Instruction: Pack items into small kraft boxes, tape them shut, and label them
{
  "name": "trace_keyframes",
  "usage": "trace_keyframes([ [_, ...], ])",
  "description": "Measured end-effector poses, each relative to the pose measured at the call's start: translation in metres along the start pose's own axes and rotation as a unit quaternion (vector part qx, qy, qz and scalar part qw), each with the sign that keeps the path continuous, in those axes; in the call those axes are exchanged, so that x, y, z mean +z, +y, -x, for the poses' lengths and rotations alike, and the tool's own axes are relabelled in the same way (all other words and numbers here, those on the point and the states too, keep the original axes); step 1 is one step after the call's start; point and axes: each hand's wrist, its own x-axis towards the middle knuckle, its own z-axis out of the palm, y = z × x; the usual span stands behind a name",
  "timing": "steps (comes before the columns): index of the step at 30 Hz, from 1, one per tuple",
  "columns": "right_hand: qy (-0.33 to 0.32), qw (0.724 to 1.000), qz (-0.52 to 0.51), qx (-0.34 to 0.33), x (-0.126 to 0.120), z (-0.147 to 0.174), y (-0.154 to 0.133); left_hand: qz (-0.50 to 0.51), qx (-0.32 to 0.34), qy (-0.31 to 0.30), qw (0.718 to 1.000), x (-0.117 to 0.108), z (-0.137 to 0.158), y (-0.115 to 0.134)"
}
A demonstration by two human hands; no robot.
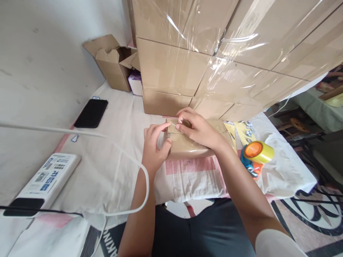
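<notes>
Thumb and first finger of the left hand [155,142] are spread wide and touch the left end of a small box [184,148]; I cannot tell if they grip it. The right hand [197,130] is curled over the top, its thumb close to its fingers, and whether it pinches any tape is too small to tell. The box lies flat near the middle of the table's front edge. It looks light and stiff, but its thin sides could dent if squeezed hard. Shiny tape may make the top slippery, so its two short ends seem the best place to hold.

Pale cloth with pink patches covers the table [120,142]. A tape roll [258,151] sits toward the right front corner. Big boxes [174,67] in shiny clear wrap stand along the back edge, and an open carton [114,71] is at the back left corner. By the left edge, near the wall [53,71], lies a flat black thing [91,113].
</notes>
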Motion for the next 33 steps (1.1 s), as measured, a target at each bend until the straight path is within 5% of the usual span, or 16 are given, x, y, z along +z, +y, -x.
trace_keyframes([
  [12,0.000,1.000,-0.009,-0.001,0.003,0.001,0.007,0.054,0.157,0.080,0.983,0.002,0.003,0.002],
  [18,0.006,1.000,-0.028,-0.009,0.004,0.003,0.008,-0.026,0.162,0.102,0.981,0.004,0.005,0.004],
  [33,-0.004,1.000,-0.024,0.012,0.002,0.002,0.003,0.077,0.205,0.140,0.965,0.017,0.007,0.024],
])
